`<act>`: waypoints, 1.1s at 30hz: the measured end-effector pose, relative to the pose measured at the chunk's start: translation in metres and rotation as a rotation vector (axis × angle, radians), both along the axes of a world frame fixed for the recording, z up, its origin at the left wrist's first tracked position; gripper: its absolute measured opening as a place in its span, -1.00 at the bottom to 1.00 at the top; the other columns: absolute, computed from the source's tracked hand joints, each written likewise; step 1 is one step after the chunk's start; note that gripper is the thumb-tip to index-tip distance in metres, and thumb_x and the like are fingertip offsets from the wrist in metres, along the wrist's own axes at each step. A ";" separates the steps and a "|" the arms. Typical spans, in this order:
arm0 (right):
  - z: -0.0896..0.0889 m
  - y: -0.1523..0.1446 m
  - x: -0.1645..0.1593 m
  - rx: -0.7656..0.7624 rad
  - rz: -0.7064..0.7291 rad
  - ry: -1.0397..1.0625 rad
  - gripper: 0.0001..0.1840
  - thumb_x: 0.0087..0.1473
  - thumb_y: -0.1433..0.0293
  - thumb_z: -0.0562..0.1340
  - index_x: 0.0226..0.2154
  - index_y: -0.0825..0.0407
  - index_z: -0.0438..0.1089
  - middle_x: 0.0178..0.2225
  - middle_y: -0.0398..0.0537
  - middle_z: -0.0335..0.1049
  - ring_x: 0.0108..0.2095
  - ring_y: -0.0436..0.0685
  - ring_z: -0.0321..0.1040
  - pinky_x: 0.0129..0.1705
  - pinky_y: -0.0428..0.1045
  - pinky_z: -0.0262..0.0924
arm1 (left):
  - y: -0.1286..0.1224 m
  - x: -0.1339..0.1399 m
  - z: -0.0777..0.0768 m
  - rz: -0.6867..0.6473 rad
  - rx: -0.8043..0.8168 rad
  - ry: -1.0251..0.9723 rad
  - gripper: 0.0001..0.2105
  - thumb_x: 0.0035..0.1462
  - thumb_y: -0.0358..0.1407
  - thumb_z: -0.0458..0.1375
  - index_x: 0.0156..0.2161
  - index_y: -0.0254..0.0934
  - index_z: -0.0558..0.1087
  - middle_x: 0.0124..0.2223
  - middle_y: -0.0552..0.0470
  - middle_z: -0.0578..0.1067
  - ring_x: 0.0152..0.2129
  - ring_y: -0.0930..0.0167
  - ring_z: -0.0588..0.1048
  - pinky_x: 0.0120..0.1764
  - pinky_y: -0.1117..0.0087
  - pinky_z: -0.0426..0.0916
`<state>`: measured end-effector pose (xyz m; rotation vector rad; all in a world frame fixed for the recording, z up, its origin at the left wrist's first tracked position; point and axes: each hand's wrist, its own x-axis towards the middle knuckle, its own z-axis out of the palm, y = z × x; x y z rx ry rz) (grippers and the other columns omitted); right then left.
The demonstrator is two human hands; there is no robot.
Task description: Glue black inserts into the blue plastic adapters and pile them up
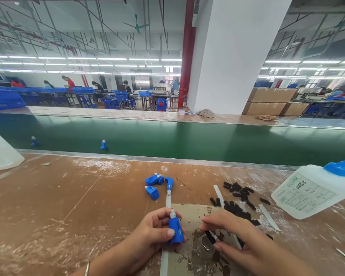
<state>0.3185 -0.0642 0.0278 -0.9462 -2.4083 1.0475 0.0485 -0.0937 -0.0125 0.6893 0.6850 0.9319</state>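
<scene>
My left hand [158, 232] is closed around a small blue plastic part [176, 230] with a whitish tip pointing up. To its right, my right hand [241, 235] pinches a small black strip [210, 237] between thumb and fingers. The strip is just over a small clear round dish [207, 247] on a stained piece of cardboard [186, 214]; whether they touch I cannot tell. Several black strips [237, 209] lie scattered beyond my right hand. Beyond my left hand, several similar blue parts [152, 192] rest on the brown tabletop [74, 214].
A white bottle with a blue nozzle [313, 191] stands at the right. Part of another translucent container [2, 151] shows at the left. A green conveyor belt [149, 138] crosses behind the table, carrying blue parts [104, 144]. Cardboard boxes [266, 101] and people are farther back.
</scene>
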 end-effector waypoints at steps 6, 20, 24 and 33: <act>0.008 -0.001 0.000 0.076 0.057 -0.130 -0.57 0.19 0.51 0.16 0.08 -0.14 0.37 0.04 -0.06 0.41 0.08 0.14 0.34 0.13 0.03 0.26 | -0.003 0.002 0.000 -0.019 0.087 0.018 -0.55 -0.12 -0.30 0.45 -0.18 -0.26 0.33 -0.22 -0.06 0.62 -0.23 0.34 0.59 -0.09 0.33 0.31; 0.006 0.001 0.002 0.210 0.110 -0.149 -0.55 0.19 0.55 0.15 0.10 -0.08 0.36 -0.04 0.00 0.45 0.01 0.14 0.37 0.05 0.05 0.34 | -0.013 0.006 -0.011 0.095 0.551 0.515 -0.81 -0.05 -0.52 0.22 -0.31 -0.24 0.40 -0.32 0.11 0.40 -0.39 0.50 0.37 -0.32 0.49 0.27; 0.007 -0.002 0.001 0.179 0.062 -0.094 -0.59 0.19 0.51 0.17 0.06 -0.12 0.40 -0.06 -0.02 0.49 -0.02 0.14 0.42 0.03 0.05 0.37 | -0.017 0.006 -0.005 0.166 1.016 0.774 -0.69 0.00 -0.64 0.02 -0.26 -0.22 0.43 -0.29 0.05 0.45 -0.37 0.50 0.44 -0.31 0.53 0.33; -0.006 -0.019 -0.004 -0.184 -0.283 0.246 -0.50 0.09 0.08 0.33 0.08 -0.18 0.42 -0.08 -0.01 0.61 0.01 0.27 0.48 0.17 0.23 0.27 | -0.024 0.034 -0.010 0.560 1.333 1.010 -0.39 0.02 -0.58 -0.03 0.22 -0.24 0.16 -0.29 -0.03 0.49 -0.42 0.40 0.51 -0.33 0.43 0.50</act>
